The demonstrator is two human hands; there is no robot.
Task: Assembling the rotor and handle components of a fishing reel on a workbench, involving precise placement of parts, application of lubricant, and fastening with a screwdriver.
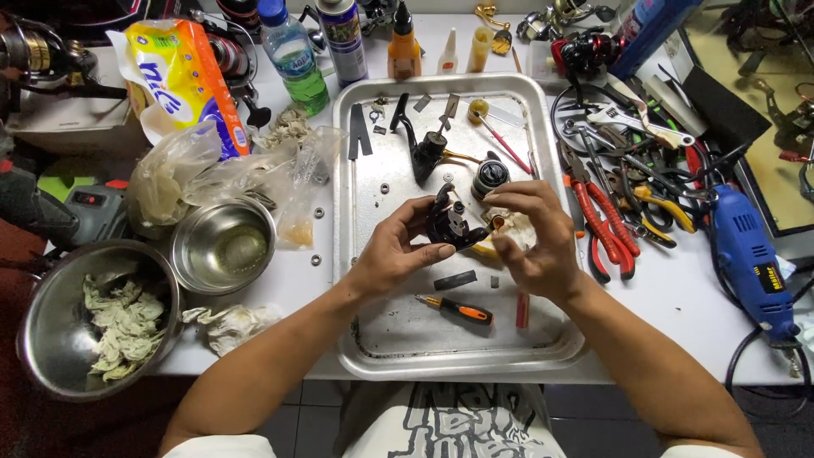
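**Two hands around a black reel body over the tray**

Both forearms come in from the lower edge of the frame and meet near the centre, above a metal tray point(365, 339) that sits on the white counter point(678, 297). The left hand point(392, 254) lies palm inward, wrist bent, thumb stretched toward the right along the underside of a black reel body point(451, 222); its grip is closed on that part, the fingers curled behind it and the thumb pressed beneath. The right hand point(534, 242) arches over from the right, knuckles up, fingers bent downward. Its fingertips are drawn together close to the reel body's right side, over a pale scrap of cloth point(514, 227); whether they pinch the cloth or the reel cannot be told.

The reel body sits in the middle of the frame, just above the tray floor. Its long axis runs from upper left to lower right, a narrow black arm rising toward the upper left and the rounder end facing the right hand.

On the tray below the hands lie a small screwdriver with an orange and black handle point(458, 309) and a short black bar point(455, 279). Red-handled pliers point(606, 225) rest right of the tray, steel bowls point(222, 246) to the left.
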